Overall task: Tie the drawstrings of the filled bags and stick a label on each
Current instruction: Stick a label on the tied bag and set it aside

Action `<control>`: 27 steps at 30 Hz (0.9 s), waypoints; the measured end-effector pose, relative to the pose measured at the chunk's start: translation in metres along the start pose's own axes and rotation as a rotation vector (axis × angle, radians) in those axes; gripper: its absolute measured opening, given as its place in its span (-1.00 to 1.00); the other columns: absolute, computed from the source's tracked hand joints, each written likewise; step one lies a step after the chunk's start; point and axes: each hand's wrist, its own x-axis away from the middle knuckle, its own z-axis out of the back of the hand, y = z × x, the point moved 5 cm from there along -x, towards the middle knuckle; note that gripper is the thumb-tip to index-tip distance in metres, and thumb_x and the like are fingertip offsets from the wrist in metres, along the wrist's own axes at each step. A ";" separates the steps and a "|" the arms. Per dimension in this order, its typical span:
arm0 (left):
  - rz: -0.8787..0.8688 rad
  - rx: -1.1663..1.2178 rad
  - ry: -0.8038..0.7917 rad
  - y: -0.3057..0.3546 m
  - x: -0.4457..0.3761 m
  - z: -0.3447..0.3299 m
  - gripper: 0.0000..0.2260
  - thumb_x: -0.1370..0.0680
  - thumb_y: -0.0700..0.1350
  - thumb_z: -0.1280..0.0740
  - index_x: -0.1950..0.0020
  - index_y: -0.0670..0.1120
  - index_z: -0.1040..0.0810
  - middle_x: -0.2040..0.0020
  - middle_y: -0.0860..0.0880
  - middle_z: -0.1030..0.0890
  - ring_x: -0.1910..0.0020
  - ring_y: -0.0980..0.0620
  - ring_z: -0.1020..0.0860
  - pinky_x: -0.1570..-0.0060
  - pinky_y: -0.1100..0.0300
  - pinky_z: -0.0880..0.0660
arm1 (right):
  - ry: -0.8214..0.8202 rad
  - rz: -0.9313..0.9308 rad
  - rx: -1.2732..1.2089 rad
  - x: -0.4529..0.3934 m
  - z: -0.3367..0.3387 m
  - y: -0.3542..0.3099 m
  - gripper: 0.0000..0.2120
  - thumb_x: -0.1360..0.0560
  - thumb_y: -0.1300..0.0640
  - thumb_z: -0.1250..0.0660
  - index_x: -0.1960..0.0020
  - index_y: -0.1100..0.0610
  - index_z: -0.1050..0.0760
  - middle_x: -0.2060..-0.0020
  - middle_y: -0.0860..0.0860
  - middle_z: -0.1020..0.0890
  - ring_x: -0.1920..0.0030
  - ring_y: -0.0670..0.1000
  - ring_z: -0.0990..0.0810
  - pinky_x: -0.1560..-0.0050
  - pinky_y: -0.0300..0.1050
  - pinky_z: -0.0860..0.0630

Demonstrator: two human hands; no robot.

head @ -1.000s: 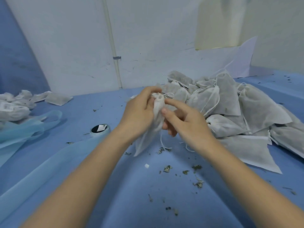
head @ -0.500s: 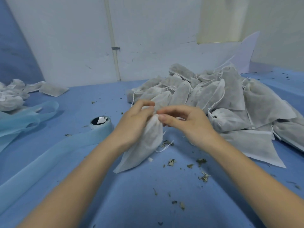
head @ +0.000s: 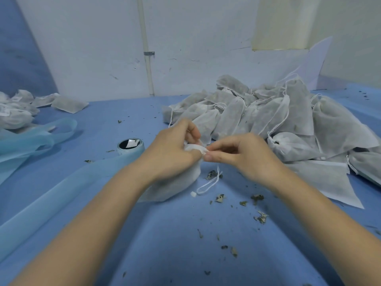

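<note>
Both of my hands meet at the gathered neck of one white fabric bag [head: 175,184]: my left hand [head: 171,153] is curled around the bunched top, and my right hand [head: 241,153] pinches the neck and string end between thumb and forefinger. Seen from my head camera, the bag now lies low on the blue table [head: 185,244] just in front of me, its body under my left wrist; a second ago I held it raised and upright, so I judge the mouth is cinched and the knot is under way. A loose loop of drawstring [head: 208,184] trails onto the table beside it. A heap of untied bags [head: 278,116] sits just behind my right hand, finished bags [head: 16,114] far left. A label roll [head: 131,145] stands near my left forearm; no writing is readable anywhere.
</note>
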 end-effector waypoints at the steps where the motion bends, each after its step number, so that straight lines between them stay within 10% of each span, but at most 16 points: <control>1: -0.009 -0.042 -0.029 0.000 -0.001 -0.003 -0.82 -0.44 -0.12 -0.31 0.07 0.12 -0.37 0.02 0.12 -0.60 0.23 0.35 -0.45 0.28 0.51 -0.30 | 0.010 0.021 0.071 0.000 0.001 -0.002 -0.92 -0.33 -0.03 -0.50 0.20 -0.06 -0.67 0.32 -0.04 -0.67 0.33 -0.24 -0.48 0.24 -0.43 -0.36; 7: -0.051 -0.227 0.030 0.002 0.003 -0.019 -0.83 -0.48 -0.02 -0.25 -0.01 0.03 -0.57 0.35 0.14 -0.49 0.29 0.20 -0.45 0.32 0.26 -0.38 | 0.055 0.207 0.437 0.004 0.005 -0.014 -0.85 -0.43 0.08 -0.44 0.08 0.14 -0.69 0.35 -0.08 -0.52 0.34 -0.19 -0.42 0.18 -0.43 -0.30; 11: -0.066 -0.242 0.055 0.002 0.004 -0.022 -0.76 -0.49 0.13 -0.23 0.06 0.04 -0.61 0.22 0.07 -0.63 0.18 0.10 -0.54 0.14 0.09 -0.49 | -0.021 0.211 0.547 0.005 0.002 -0.011 -0.81 -0.51 0.08 -0.36 -0.02 0.14 -0.67 0.20 0.07 -0.55 0.24 -0.10 -0.40 0.17 -0.31 -0.25; 17: -0.112 -0.148 0.076 -0.002 0.006 -0.014 -0.83 -0.58 0.03 -0.20 0.02 0.04 -0.57 0.25 0.14 -0.57 0.23 0.19 -0.45 0.18 0.32 -0.36 | -0.068 -0.157 -0.365 0.005 -0.001 0.009 -0.82 -0.59 0.18 -0.23 0.11 0.13 -0.58 0.16 -0.02 -0.65 0.00 -0.09 -0.62 -0.14 -0.22 -0.51; 21: -0.084 -0.205 0.109 -0.005 0.008 -0.014 -0.85 -0.59 -0.11 -0.18 0.00 -0.06 -0.54 0.23 0.14 -0.49 0.22 0.16 -0.43 0.23 0.29 -0.29 | -0.107 -0.268 -0.700 0.006 -0.023 0.007 -0.79 -0.61 0.26 -0.17 0.17 0.21 -0.48 0.46 -0.06 -0.44 0.48 -0.10 -0.41 0.34 -0.26 -0.50; 27: -0.079 -0.100 0.060 -0.002 0.023 -0.018 -0.81 -0.54 -0.20 -0.12 0.15 0.01 -0.48 0.28 0.13 -0.49 0.25 0.20 -0.43 0.26 0.45 -0.31 | -0.008 -0.274 -0.411 0.004 -0.016 0.006 -0.82 -0.45 0.22 -0.31 0.30 0.17 -0.62 0.57 -0.17 -0.29 0.54 -0.13 -0.16 0.56 -0.35 -0.17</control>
